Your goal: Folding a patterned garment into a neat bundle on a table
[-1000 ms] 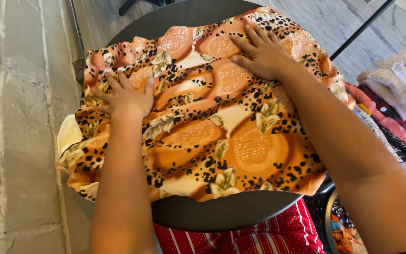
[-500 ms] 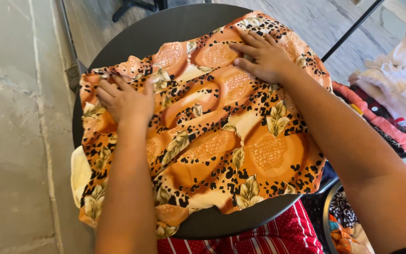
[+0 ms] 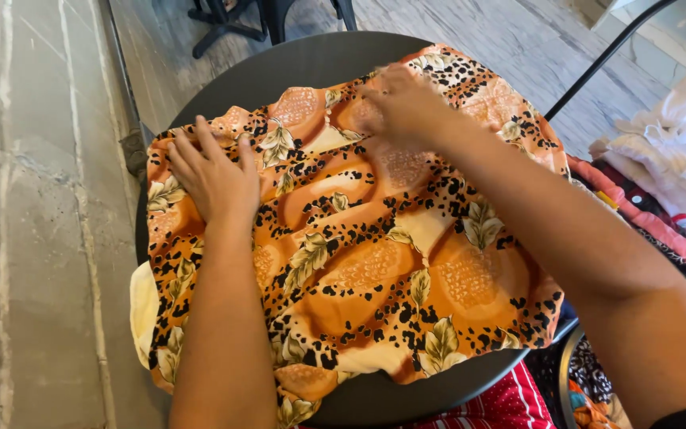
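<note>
Your left hand [image 3: 214,176] lay flat, fingers spread, palm down on the orange leopard-and-leaf print cloth [image 3: 359,246], gripping nothing, only pressing. Your right hand [image 3: 402,107] was blurred at the far edge of the same cloth; it seemed open and flat on the fabric, but whether it pinched a fold I could not tell. The cloth lay directly under both palms, spread over the round dark table [image 3: 303,67], its long run going from beside your left hand out past your right forearm, with the near-left corner hanging off the rim. Most of the fabric stretched toward you from both hands. Beyond your right arm, well apart, sat a white bundle of laundry [image 3: 676,131] and a pink garment [image 3: 637,218]. A red striped cloth [image 3: 510,405] showed below the table's near edge. Nothing rested on the print cloth but your hands and forearms.
</note>
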